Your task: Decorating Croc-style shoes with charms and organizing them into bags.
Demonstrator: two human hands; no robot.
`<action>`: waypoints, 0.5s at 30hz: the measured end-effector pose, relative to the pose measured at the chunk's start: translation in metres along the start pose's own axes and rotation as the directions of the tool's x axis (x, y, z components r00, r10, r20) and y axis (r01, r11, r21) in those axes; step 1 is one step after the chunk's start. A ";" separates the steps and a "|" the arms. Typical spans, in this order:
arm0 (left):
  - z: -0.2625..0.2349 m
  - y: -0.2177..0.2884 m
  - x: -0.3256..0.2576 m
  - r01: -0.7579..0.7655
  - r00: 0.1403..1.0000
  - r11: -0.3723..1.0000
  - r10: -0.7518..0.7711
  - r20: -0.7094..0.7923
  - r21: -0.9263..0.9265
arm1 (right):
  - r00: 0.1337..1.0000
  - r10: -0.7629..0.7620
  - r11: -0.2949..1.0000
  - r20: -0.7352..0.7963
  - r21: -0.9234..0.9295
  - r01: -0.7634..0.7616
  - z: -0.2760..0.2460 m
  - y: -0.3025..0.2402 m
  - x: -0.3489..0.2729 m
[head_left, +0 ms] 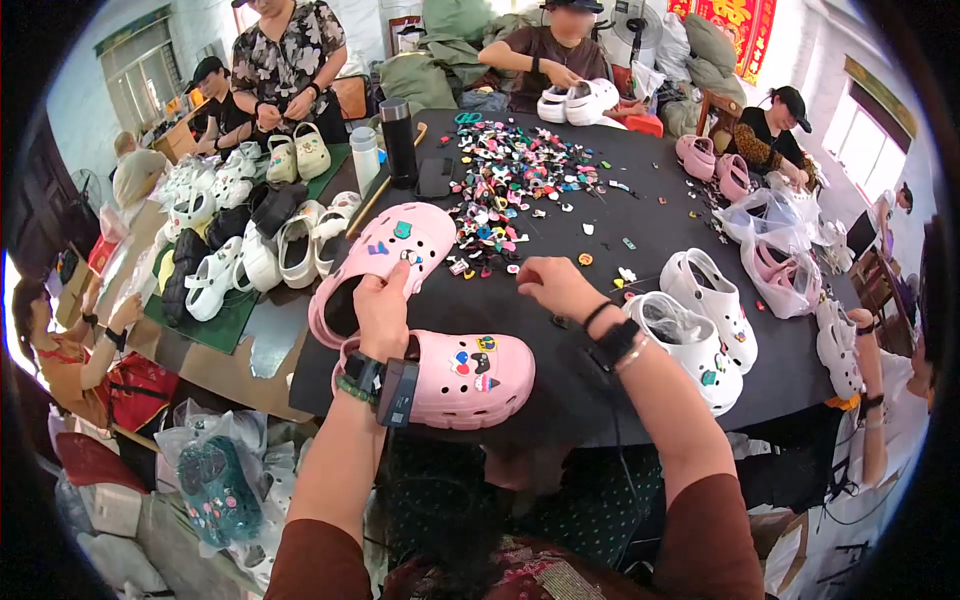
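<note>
My left hand (382, 312) grips a pink clog (428, 225), its thumb on the upper beside several small shoe charms. Below it, partly behind my left wrist, a second pink clog (505, 385) lies on the black table with charms on its upper. My right hand (560, 287) hovers over the table to the right of the held clog, its fingers curled together; whatever is in them, if anything, is hidden. Near it lie a few loose charms (626, 275), and farther off spreads a big heap of colourful charms (520, 165).
To the right stands a pair of white clogs (705, 300) with charms. A black bottle (398, 145), a white bottle (364, 160) and a phone (434, 178) stand or lie at the far left. Many clogs (260, 255) crowd the left table. Several people work around, one (560, 60) opposite me.
</note>
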State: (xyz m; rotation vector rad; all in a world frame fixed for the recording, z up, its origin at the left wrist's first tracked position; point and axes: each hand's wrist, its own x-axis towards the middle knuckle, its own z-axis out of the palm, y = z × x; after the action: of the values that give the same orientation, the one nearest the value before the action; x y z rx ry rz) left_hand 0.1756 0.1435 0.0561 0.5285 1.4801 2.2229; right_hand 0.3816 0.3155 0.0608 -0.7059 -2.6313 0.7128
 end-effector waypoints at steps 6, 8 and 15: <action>-0.005 -0.002 -0.002 0.015 0.999 1.000 -0.015 0.048 -0.006 | 0.990 -0.138 0.988 -0.007 -0.069 0.138 0.033 0.003 0.052; -0.004 -0.001 -0.002 0.008 0.999 0.999 -0.010 0.048 0.048 | 0.982 -0.189 0.971 0.022 -0.146 0.190 0.040 0.005 0.062; 0.001 0.005 -0.007 0.041 0.961 0.998 -0.027 0.276 -0.046 | 0.990 -0.098 0.987 0.097 -0.121 0.109 0.044 0.026 0.064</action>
State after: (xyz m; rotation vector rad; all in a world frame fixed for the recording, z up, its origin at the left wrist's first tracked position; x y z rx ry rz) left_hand 0.1813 0.1385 0.0600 0.7559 1.2759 2.0560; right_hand 0.3202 0.3525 0.0222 -0.5770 -2.7922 0.5658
